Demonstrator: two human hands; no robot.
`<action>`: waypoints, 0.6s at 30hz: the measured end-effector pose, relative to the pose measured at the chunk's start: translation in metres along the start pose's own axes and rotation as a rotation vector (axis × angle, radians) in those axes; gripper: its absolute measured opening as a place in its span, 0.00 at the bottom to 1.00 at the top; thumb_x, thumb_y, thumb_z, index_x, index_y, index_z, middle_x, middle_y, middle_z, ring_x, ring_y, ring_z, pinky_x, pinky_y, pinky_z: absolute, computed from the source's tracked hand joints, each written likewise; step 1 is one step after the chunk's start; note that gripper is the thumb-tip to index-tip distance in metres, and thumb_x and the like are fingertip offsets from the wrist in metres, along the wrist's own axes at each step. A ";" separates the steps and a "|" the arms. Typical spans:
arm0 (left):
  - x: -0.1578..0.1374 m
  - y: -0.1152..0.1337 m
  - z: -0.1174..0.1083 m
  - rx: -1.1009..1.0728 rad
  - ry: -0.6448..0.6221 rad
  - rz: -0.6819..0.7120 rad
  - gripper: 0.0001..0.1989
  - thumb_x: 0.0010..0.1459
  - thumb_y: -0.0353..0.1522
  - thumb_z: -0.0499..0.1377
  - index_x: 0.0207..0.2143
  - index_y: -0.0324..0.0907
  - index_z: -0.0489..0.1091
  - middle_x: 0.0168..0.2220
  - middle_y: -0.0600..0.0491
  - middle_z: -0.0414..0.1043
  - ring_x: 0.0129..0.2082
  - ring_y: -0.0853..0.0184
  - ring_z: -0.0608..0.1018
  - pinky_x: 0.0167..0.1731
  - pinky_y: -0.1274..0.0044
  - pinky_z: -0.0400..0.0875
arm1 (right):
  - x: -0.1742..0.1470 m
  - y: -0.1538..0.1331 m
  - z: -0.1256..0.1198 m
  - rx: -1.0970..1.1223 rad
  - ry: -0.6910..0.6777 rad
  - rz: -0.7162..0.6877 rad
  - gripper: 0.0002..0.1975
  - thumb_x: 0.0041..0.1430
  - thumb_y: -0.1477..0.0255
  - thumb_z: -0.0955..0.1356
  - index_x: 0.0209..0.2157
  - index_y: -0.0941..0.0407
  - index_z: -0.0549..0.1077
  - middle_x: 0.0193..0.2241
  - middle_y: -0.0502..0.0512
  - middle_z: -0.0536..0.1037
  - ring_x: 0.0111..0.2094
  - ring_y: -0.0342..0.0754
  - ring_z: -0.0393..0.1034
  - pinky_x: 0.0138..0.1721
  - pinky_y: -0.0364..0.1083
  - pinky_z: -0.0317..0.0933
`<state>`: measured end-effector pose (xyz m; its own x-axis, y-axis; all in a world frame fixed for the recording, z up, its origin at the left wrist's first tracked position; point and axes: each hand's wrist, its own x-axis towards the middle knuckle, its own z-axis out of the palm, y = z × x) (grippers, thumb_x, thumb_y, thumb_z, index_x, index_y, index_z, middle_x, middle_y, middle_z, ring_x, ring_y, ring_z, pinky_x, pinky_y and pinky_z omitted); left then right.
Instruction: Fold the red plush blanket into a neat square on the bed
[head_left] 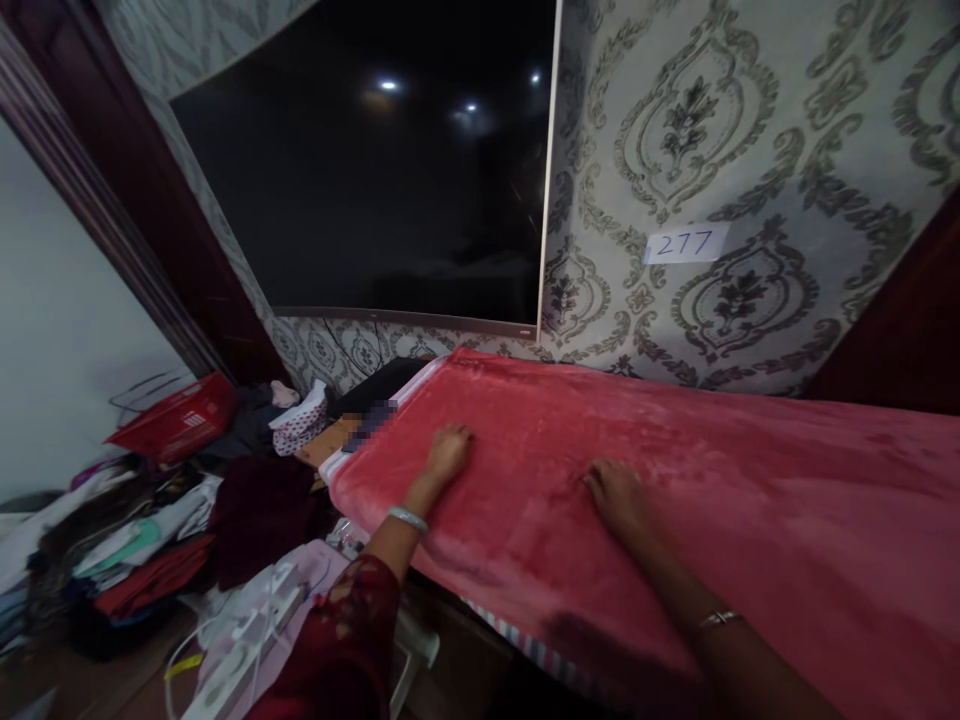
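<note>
A thick pink-red plush blanket (pixel 517 520) lies spread over a long raised surface. My left hand (pixel 450 450) rests on the blanket near its left end, the fingers curled down and mostly hidden by the back of the hand. Farther right, my right hand (pixel 616 492) presses on the same blanket with bent fingers drawn together at the cloth, where small creases show. A pale band edges the blanket on the left, and a striped cloth (pixel 525 645) shows under its front edge.
Beyond the blanket, a large dark television (pixel 375 170) hangs on the patterned wall, beside a paper label (pixel 686 243) reading 277. At left are a red basket (pixel 180 420), heaped clothes (pixel 150 550), and a white power strip (pixel 244 650) with cables.
</note>
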<state>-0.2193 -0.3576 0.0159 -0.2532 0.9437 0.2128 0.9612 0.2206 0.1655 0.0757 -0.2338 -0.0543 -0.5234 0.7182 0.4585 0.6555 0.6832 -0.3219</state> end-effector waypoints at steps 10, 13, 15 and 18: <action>0.011 -0.065 -0.032 0.085 -0.073 -0.118 0.17 0.62 0.24 0.50 0.46 0.40 0.75 0.51 0.43 0.74 0.54 0.61 0.72 0.57 0.71 0.60 | -0.001 0.006 0.005 0.057 0.064 -0.037 0.07 0.60 0.73 0.63 0.30 0.54 0.71 0.32 0.56 0.76 0.36 0.51 0.67 0.39 0.48 0.55; 0.015 -0.066 -0.032 0.079 -0.086 -0.101 0.15 0.61 0.24 0.51 0.44 0.40 0.75 0.50 0.43 0.75 0.54 0.61 0.72 0.57 0.72 0.60 | -0.001 0.005 0.003 0.059 0.069 -0.045 0.07 0.61 0.73 0.63 0.30 0.55 0.71 0.31 0.57 0.75 0.35 0.51 0.67 0.38 0.48 0.55; 0.016 -0.067 -0.031 0.074 -0.079 -0.105 0.14 0.62 0.25 0.50 0.43 0.40 0.75 0.49 0.43 0.75 0.54 0.60 0.72 0.57 0.71 0.60 | -0.001 0.005 0.003 0.053 0.069 -0.039 0.08 0.61 0.72 0.63 0.30 0.55 0.71 0.31 0.56 0.75 0.35 0.51 0.66 0.38 0.48 0.55; 0.016 -0.069 -0.032 0.062 -0.050 -0.139 0.15 0.63 0.25 0.48 0.43 0.40 0.74 0.48 0.43 0.76 0.51 0.61 0.74 0.55 0.72 0.62 | -0.001 0.004 0.003 0.058 0.075 -0.030 0.08 0.61 0.72 0.63 0.30 0.55 0.71 0.31 0.56 0.75 0.35 0.51 0.66 0.38 0.47 0.55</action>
<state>-0.2929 -0.3656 0.0391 -0.3802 0.9137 0.1436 0.9225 0.3633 0.1302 0.0776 -0.2311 -0.0585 -0.4985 0.6871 0.5286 0.6063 0.7122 -0.3539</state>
